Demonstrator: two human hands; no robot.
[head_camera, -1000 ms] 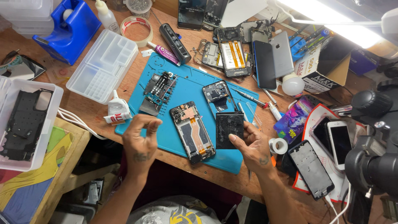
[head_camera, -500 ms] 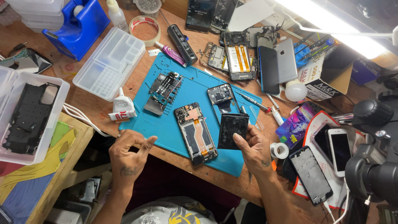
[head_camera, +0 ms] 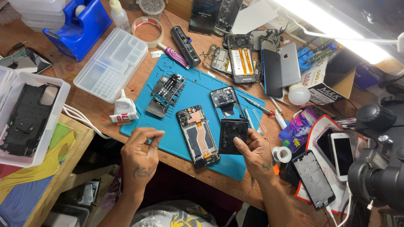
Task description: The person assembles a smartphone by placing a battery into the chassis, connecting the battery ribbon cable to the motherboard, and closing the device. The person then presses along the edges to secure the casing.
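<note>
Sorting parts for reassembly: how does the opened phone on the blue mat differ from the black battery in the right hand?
The opened phone lies flat on the blue mat, untouched; the black battery is tilted up, gripped by the right hand. The phone shows copper and orange inner parts; the battery is plain black. The phone is longer, the battery squarer. Both are flat and rectangular.

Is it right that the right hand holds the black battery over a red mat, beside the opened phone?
Not quite: the mat is blue, not red. The head view shows the right hand holding the black battery over it, beside the opened phone.
</note>
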